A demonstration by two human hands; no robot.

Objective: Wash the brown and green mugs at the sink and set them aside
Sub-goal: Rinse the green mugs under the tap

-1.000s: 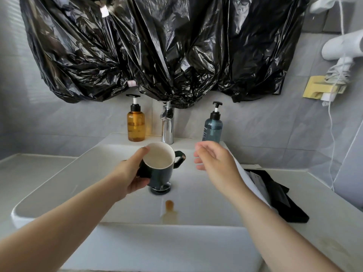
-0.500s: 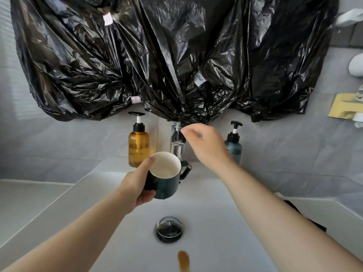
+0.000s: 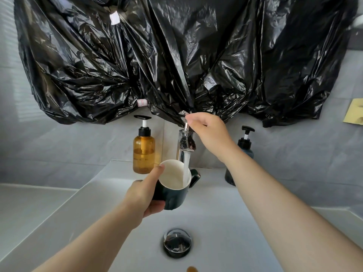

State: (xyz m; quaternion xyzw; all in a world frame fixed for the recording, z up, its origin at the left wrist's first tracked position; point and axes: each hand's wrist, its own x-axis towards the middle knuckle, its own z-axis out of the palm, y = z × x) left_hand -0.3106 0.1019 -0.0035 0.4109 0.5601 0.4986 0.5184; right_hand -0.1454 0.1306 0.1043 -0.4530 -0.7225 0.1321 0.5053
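Now at the sink. My left hand grips the green mug: the thumb runs up to the near rim and the fingers curl around the dark body from below, on the side away from the handle. I hold the mug in the air above the basin, just under the tap, tilted so its cream inside faces me. The handle points right.

My right hand is up at the top of the tap, fingertips pinched on the lever, which is raised. The forearm crosses in front of the blue pump bottle and hides its lower part.

Water falls in a white stream from the spout into the mug, landing against the inner wall on the handle side. How full the mug is, I cannot tell.

The drain plug sits in the basin below the mug, well apart from it. A small brown stain lies on the white basin nearer to me than the drain, at the frame's bottom edge.

An amber pump bottle stands on the back ledge left of the tap. Crumpled black plastic hangs on the wall above, its lower edge reaching the lever.
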